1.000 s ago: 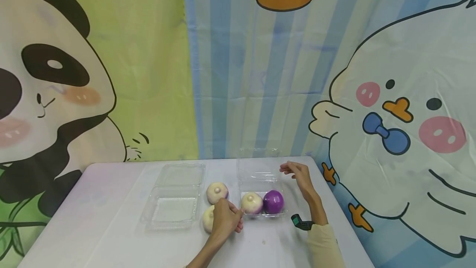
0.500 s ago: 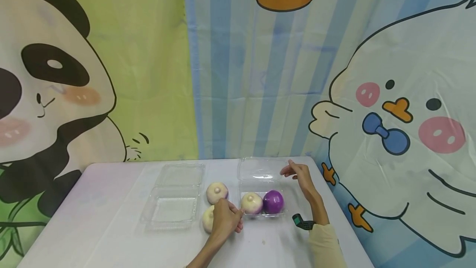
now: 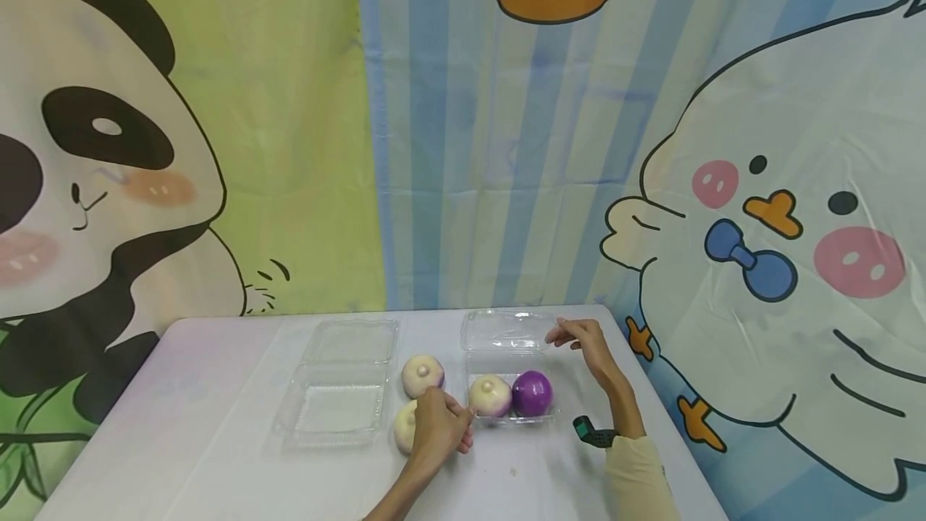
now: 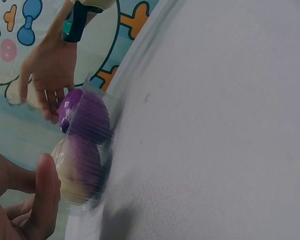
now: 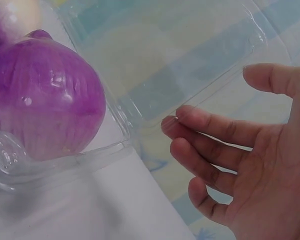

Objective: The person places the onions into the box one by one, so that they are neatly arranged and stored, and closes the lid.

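A clear plastic clamshell box (image 3: 511,419) stands on the right half of the table, holding a cream and purple onion (image 3: 490,395) and a purple onion (image 3: 532,393) side by side. Its lid (image 3: 506,331) is raised at the back. My left hand (image 3: 437,428) is at the box's front left corner, fingertips by the rim; the left wrist view shows its thumb (image 4: 46,187) straight. At the lid's right edge is my right hand (image 3: 587,344), fingers loosely bent and thumb apart. In the right wrist view its fingertips (image 5: 177,120) meet the clear lid edge.
A second clear clamshell box (image 3: 336,412) lies unfolded on the left with nothing in it. Two cream onions, one behind (image 3: 421,374) and one in front (image 3: 403,424), sit between the boxes; my left hand partly covers the front one. Printed curtains (image 3: 463,143) hang behind the white table (image 3: 217,441).
The raised lid has tilted, its top edge now lower than a second ago. My right hand has shifted slightly right beside it. The left hand and the onions stay in place.
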`<state>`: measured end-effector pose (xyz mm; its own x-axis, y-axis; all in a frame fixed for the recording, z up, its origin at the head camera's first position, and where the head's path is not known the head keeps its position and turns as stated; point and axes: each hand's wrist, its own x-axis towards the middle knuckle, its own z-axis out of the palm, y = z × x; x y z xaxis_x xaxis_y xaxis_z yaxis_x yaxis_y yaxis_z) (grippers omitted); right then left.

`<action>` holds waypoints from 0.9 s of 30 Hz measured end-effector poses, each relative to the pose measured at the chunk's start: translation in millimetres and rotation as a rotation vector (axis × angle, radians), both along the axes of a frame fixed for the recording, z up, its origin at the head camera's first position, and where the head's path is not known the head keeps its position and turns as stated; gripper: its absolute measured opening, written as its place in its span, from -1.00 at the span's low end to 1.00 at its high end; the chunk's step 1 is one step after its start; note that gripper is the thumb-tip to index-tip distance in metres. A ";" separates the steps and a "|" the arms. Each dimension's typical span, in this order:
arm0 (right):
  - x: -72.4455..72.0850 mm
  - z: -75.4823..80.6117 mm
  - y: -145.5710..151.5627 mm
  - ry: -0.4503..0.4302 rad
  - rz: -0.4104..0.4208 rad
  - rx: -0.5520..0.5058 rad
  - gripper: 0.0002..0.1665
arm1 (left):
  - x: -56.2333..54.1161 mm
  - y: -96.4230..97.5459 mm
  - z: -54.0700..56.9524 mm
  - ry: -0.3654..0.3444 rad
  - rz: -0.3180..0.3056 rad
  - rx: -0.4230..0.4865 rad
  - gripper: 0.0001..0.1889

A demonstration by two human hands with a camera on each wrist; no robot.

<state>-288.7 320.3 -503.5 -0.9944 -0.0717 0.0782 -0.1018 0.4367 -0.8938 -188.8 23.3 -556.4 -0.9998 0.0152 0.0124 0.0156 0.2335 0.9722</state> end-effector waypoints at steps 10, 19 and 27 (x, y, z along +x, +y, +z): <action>-4.3 -10.6 12.3 0.050 0.051 -0.009 -0.41 | -0.3 0.2 -0.5 -0.002 0.004 0.003 -0.78; -4.4 -7.3 14.7 0.029 0.063 0.014 -0.46 | 0.1 0.2 -0.4 -0.002 -0.003 0.011 -0.79; -2.2 -3.5 17.6 0.034 0.086 0.050 -0.48 | 0.4 0.5 0.1 -0.010 -0.002 0.012 -0.80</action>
<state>-290.9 337.9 -507.0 -0.9812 -0.1618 0.1055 -0.1706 0.4692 -0.8665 -188.4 23.8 -556.3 -0.9999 0.0168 0.0026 0.0063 0.2218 0.9751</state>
